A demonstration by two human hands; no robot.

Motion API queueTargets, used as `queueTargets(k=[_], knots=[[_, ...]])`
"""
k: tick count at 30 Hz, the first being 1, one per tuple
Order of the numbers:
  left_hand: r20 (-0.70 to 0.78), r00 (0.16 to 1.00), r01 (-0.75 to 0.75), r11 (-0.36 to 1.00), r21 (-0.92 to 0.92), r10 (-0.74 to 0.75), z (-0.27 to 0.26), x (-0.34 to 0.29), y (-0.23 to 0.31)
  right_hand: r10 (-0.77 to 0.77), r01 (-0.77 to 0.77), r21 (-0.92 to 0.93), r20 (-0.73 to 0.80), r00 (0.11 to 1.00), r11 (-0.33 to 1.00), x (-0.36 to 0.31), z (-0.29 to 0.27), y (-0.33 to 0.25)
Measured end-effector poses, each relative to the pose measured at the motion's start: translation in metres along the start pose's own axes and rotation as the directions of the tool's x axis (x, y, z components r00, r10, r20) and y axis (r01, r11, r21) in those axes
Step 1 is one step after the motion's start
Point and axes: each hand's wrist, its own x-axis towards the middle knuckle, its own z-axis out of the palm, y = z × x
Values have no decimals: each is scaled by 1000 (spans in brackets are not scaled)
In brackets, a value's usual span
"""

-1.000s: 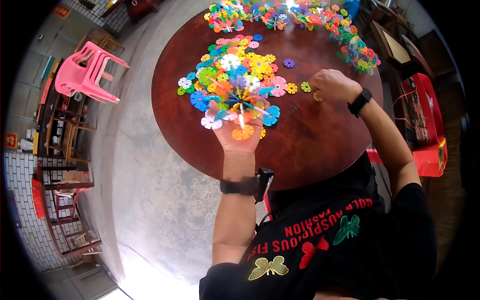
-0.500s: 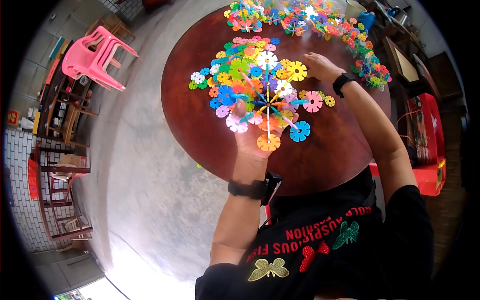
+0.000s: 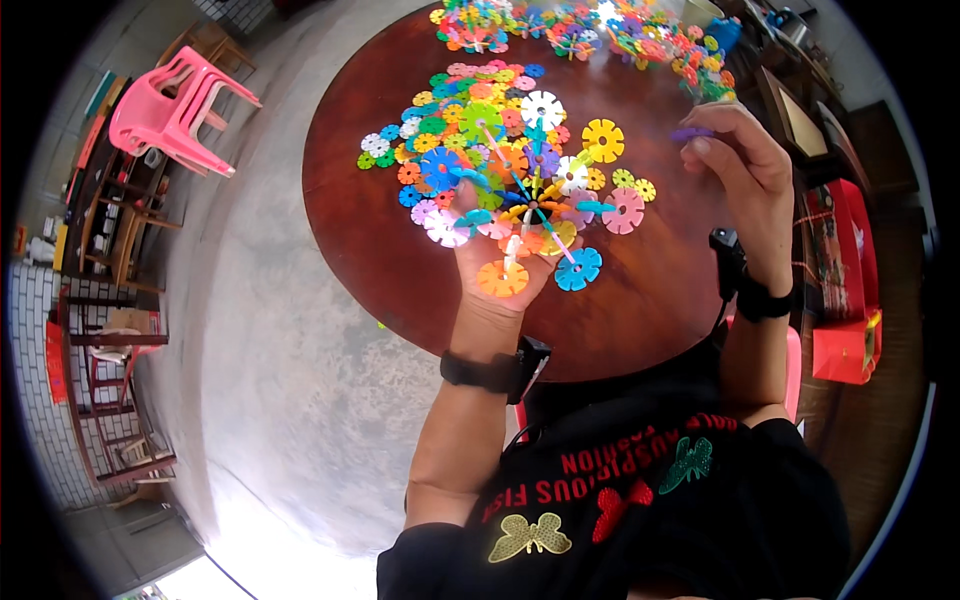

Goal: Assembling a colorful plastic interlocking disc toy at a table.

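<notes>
My left hand (image 3: 537,278) is closed around the underside of a spoked figure built of slotted plastic flower discs (image 3: 535,205). Discs in white, yellow, pink, blue, orange and green stand out on its arms, hiding most of the fingers. To the right, my right hand (image 3: 748,160) is raised over the table's edge, pinching a purple slotted disc (image 3: 690,133) seen nearly edge-on between thumb and fingers. Behind the figure, many loose discs (image 3: 378,150) of mixed colours lie spread on the round dark-red table (image 3: 370,220).
More colourful disc assemblies (image 3: 475,30) line the table's far edge. Pink plastic chairs (image 3: 175,110) stand on the concrete floor to the left. A red bag (image 3: 848,345) is at the right, and a wooden frame (image 3: 795,115) leans behind my right hand.
My right hand has come back from the table, toward the right and nearer me, now with the purple disc in its fingers. The figure in my left hand has tilted and turned slightly.
</notes>
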Motion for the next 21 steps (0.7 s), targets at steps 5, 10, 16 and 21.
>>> queueTargets(k=[5, 10, 16, 21], knots=[[46, 998, 34, 999, 8, -34, 1, 6, -5, 13, -13, 1, -26, 1000, 1000, -11, -3, -2], [-56, 997, -40, 997, 62, 44, 8, 5, -13, -14, 12, -55, -40, 999, 998, -14, 2, -5], [-35, 999, 18, 994, 105, -14, -6, 2, 0, 12, -16, -57, -72, 997, 998, -14, 10, -8], [-268, 879, -241, 853, 464, 394, 3, 3, -15, 136, -125, -156, 64, 989, 980, -11, 9, 19]])
